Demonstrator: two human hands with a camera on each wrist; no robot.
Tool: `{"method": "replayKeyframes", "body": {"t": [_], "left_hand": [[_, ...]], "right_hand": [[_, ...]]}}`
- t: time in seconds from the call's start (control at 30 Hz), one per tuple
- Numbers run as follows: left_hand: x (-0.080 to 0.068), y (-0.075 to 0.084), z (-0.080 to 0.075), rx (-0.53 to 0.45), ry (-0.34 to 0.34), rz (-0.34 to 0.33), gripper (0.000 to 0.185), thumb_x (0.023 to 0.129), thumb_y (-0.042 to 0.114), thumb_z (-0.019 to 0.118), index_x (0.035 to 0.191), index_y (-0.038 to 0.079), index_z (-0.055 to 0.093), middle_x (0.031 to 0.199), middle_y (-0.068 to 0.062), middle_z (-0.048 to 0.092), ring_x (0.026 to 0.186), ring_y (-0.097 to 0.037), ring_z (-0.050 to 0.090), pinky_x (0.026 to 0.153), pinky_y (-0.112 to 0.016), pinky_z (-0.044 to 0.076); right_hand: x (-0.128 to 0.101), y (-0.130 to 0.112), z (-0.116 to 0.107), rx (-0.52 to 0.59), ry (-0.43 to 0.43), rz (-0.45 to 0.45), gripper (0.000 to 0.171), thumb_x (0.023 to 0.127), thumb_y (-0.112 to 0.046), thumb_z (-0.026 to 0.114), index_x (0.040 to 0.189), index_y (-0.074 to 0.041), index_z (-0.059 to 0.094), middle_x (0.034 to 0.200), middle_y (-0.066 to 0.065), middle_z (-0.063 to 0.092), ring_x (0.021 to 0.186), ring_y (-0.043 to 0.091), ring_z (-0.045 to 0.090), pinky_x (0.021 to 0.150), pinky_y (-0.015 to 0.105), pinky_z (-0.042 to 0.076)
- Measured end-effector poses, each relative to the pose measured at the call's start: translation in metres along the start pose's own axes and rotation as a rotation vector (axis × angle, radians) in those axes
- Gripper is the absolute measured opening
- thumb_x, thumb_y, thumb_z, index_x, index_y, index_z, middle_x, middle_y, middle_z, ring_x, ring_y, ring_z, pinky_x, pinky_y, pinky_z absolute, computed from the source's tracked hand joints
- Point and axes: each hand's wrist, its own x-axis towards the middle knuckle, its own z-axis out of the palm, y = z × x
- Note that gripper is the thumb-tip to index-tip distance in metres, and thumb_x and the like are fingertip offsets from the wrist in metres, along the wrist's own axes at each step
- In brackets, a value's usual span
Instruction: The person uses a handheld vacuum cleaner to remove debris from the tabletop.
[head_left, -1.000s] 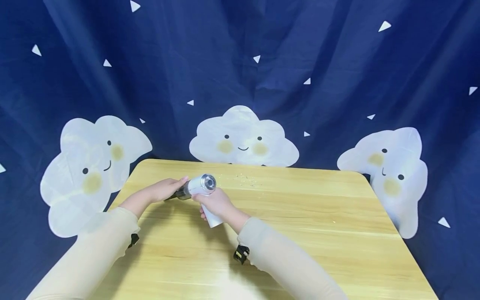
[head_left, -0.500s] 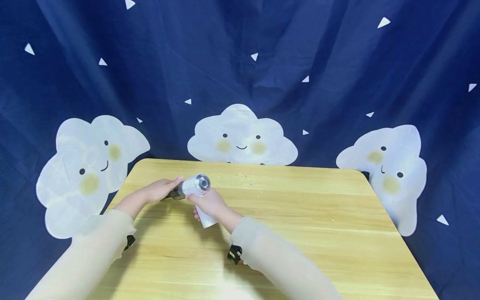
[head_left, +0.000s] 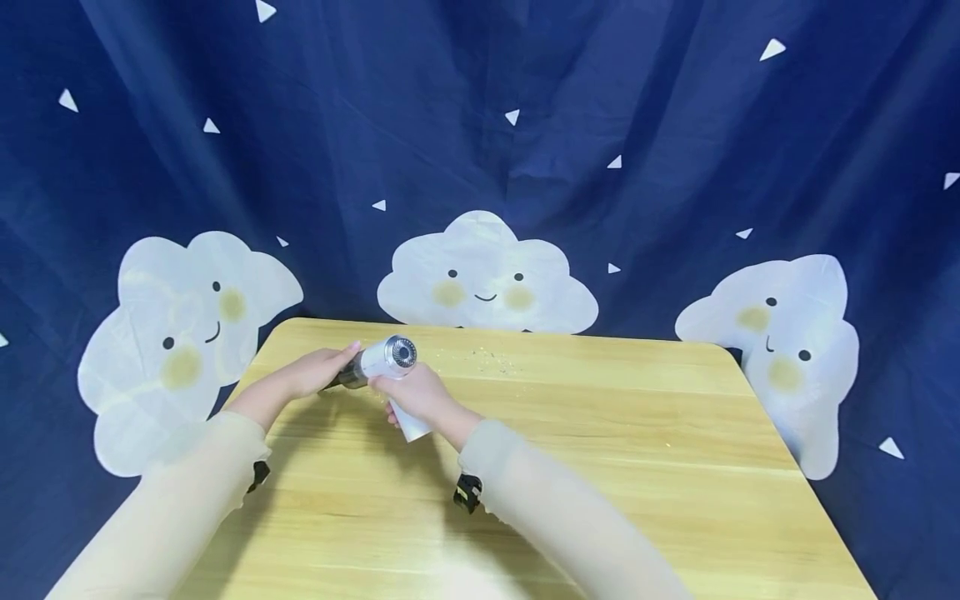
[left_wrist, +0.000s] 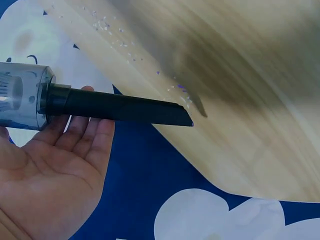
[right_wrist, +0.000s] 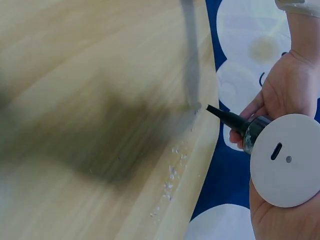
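Note:
In the head view a white handheld vacuum cleaner [head_left: 378, 360] is held over the table's left half. My right hand [head_left: 422, 393] grips its handle, the flat round end [right_wrist: 295, 167] of which faces the right wrist camera. A clear dust cup [left_wrist: 20, 107] carries a slanted black crevice nozzle [left_wrist: 125, 107] pointing toward the table. My left hand [left_wrist: 60, 165], palm showing, supports the cup and nozzle with its fingers loosely extended behind them. Small light crumbs and scraps [head_left: 491, 360] lie scattered near the far edge of the table.
The wooden table [head_left: 600, 483] has rounded far corners. Behind it hangs a dark blue curtain [head_left: 570, 83] with cloud faces and white triangles. One small speck [head_left: 667, 445] lies at the right of the tabletop.
Both hands and the vacuum cleaner have shifted a little to the left, and lately slightly toward the far edge. The hold on it looks the same.

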Motion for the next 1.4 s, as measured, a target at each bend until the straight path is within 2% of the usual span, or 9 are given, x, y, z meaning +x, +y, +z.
{"method": "replayKeyframes", "body": {"t": [0.27, 0.53, 0.9, 1.27, 1.4], "left_hand": [[0.007, -0.003, -0.001, -0.02, 0.036, 0.019, 0.079, 0.106, 0.06, 0.015, 0.133, 0.003, 0.062, 0.137, -0.024, 0.057, 0.13, -0.045, 0.049, 0.108, -0.062, 0.035], [0.016, -0.007, 0.003, -0.067, 0.047, 0.017, 0.079, 0.105, 0.061, 0.016, 0.129, 0.003, 0.064, 0.133, -0.023, 0.059, 0.128, -0.042, 0.05, 0.11, -0.061, 0.033], [0.017, -0.011, 0.007, -0.081, 0.029, 0.019, 0.078, 0.105, 0.061, 0.016, 0.129, 0.005, 0.064, 0.129, -0.019, 0.062, 0.121, -0.036, 0.053, 0.106, -0.057, 0.037], [0.019, -0.002, 0.01, -0.085, 0.042, 0.025, 0.079, 0.105, 0.061, 0.014, 0.131, 0.003, 0.062, 0.132, -0.021, 0.06, 0.125, -0.039, 0.051, 0.11, -0.059, 0.034], [0.022, 0.001, 0.011, -0.079, 0.046, 0.029, 0.079, 0.105, 0.061, 0.014, 0.135, 0.004, 0.06, 0.135, -0.022, 0.058, 0.129, -0.041, 0.049, 0.111, -0.06, 0.032]], "right_hand": [[0.005, -0.006, -0.003, -0.054, 0.017, -0.016, 0.025, 0.09, -0.031, 0.074, 0.1, -0.01, 0.067, 0.064, 0.011, 0.067, 0.047, 0.02, 0.062, 0.044, 0.032, 0.054], [0.011, -0.003, -0.004, -0.057, 0.029, -0.001, 0.024, 0.089, -0.032, 0.073, 0.098, -0.011, 0.067, 0.064, 0.011, 0.066, 0.048, 0.021, 0.063, 0.045, 0.033, 0.055], [0.009, -0.005, -0.008, -0.114, 0.005, -0.001, 0.025, 0.09, -0.033, 0.073, 0.099, -0.01, 0.066, 0.067, 0.012, 0.067, 0.051, 0.022, 0.064, 0.045, 0.032, 0.055], [0.013, -0.008, -0.021, -0.194, -0.011, -0.021, 0.028, 0.09, -0.033, 0.074, 0.1, -0.009, 0.066, 0.068, 0.01, 0.067, 0.051, 0.021, 0.064, 0.045, 0.031, 0.054], [0.013, -0.009, -0.026, -0.187, -0.017, -0.025, 0.028, 0.09, -0.033, 0.074, 0.1, -0.008, 0.066, 0.07, 0.013, 0.068, 0.055, 0.028, 0.067, 0.044, 0.031, 0.054]]}}
